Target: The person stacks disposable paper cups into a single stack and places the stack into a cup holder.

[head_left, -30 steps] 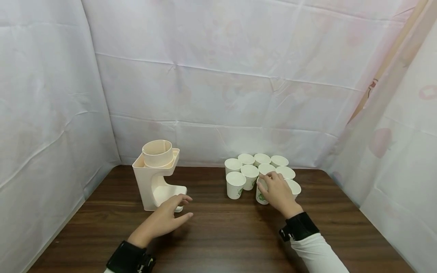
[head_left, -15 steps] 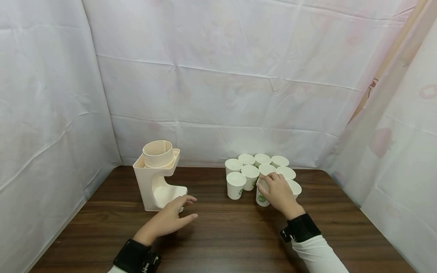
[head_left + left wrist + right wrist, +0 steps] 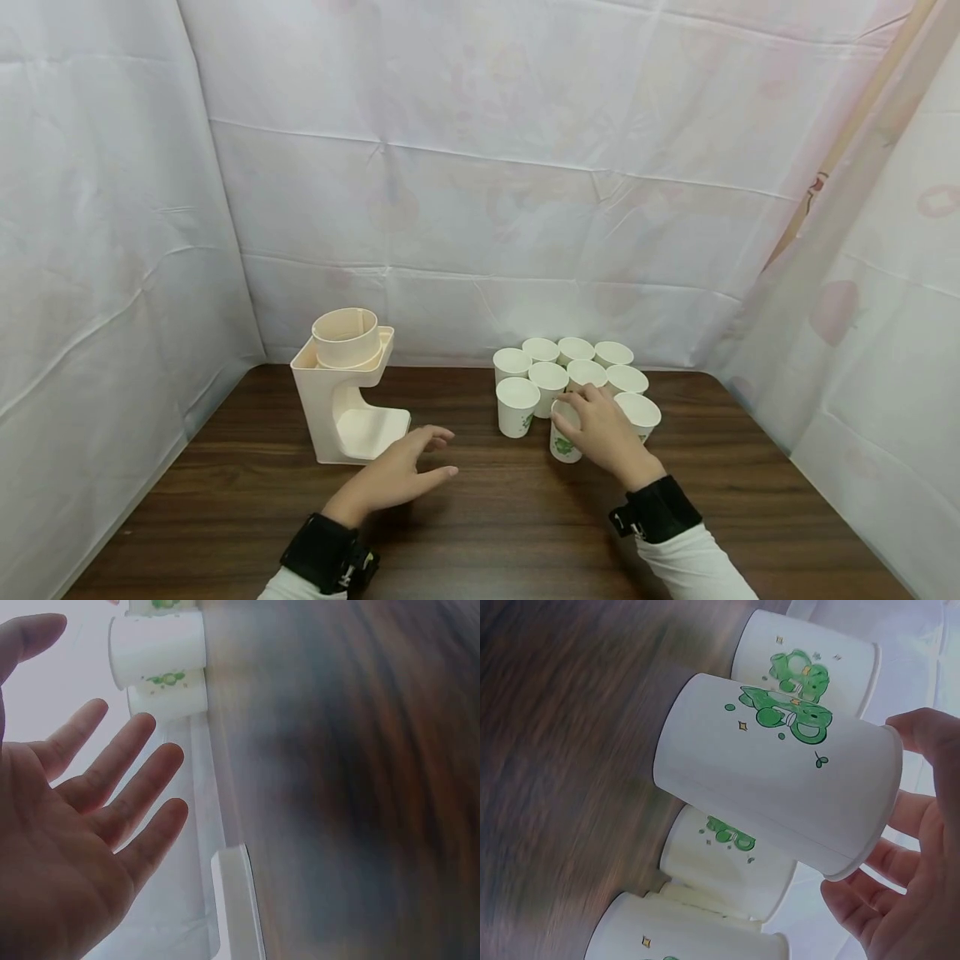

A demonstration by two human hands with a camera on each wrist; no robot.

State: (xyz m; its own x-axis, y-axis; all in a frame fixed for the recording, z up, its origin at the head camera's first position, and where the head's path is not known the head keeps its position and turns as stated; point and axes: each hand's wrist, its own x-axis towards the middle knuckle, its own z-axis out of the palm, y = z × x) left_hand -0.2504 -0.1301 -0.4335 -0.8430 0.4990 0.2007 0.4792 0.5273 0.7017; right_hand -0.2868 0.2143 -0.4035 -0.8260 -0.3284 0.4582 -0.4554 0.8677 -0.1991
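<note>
My right hand (image 3: 602, 432) holds a white paper cup (image 3: 564, 443) by its rim, at the front of a group of similar cups. In the right wrist view this cup (image 3: 780, 772) shows a green cartoon print, with the thumb and fingertips around its rim. My left hand (image 3: 397, 473) is held out over the table with fingers extended, holding nothing. It is just in front of a cream-coloured stand (image 3: 322, 408) with a round cup-like top (image 3: 347, 340) and a low foot. In the left wrist view the open palm (image 3: 67, 847) faces some cups (image 3: 159, 649).
Several more paper cups (image 3: 517, 407) stand upright in rows at the back right, one cup (image 3: 637, 412) right beside my right hand. The dark wooden table (image 3: 480, 517) ends at a white patterned curtain (image 3: 480, 208) behind and at both sides.
My right hand has drawn the paper cup slightly toward me and left, apart from the other cups. My left hand has moved right, away from the stand's foot.
</note>
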